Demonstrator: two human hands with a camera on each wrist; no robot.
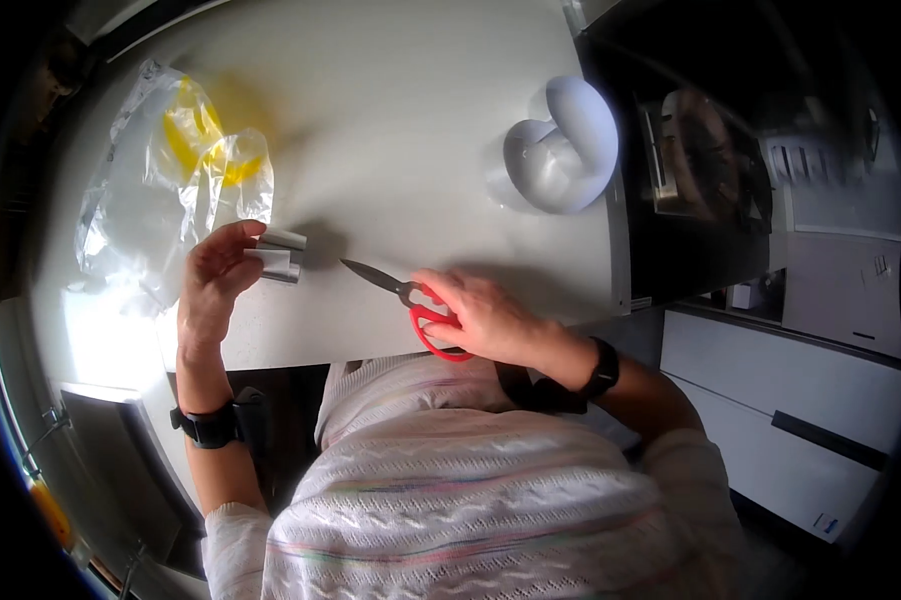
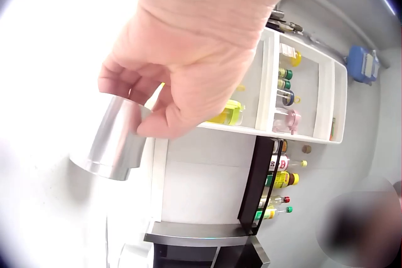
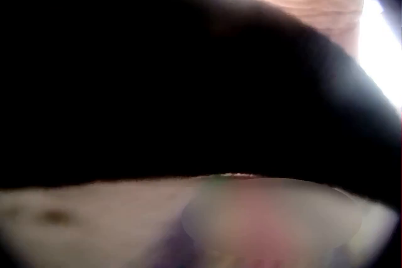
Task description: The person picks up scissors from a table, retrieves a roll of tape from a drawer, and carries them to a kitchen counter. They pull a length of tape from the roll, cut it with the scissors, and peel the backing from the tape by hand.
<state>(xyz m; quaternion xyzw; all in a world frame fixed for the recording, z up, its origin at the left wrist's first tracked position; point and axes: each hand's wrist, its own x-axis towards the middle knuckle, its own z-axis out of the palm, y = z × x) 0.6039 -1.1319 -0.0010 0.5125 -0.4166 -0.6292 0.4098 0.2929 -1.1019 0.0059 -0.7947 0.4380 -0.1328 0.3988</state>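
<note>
On the white table (image 1: 390, 150), my left hand (image 1: 215, 280) pinches a small silver foil packet (image 1: 280, 255) between thumb and fingers. In the left wrist view the same silver packet (image 2: 113, 139) shows under my left hand (image 2: 182, 73), thumb and fingers curled on its top edge. My right hand (image 1: 485, 315) rests on the red handles of a pair of scissors (image 1: 425, 310), fingers over the loops; the shut blades point left toward the packet. The right wrist view is dark and blurred.
A crumpled clear plastic bag (image 1: 150, 190) with yellow contents lies at the far left of the table. A white rounded container (image 1: 560, 145) sits at the back right near the table's edge. Dark cabinets stand to the right. Shelves with bottles (image 2: 286, 86) show behind.
</note>
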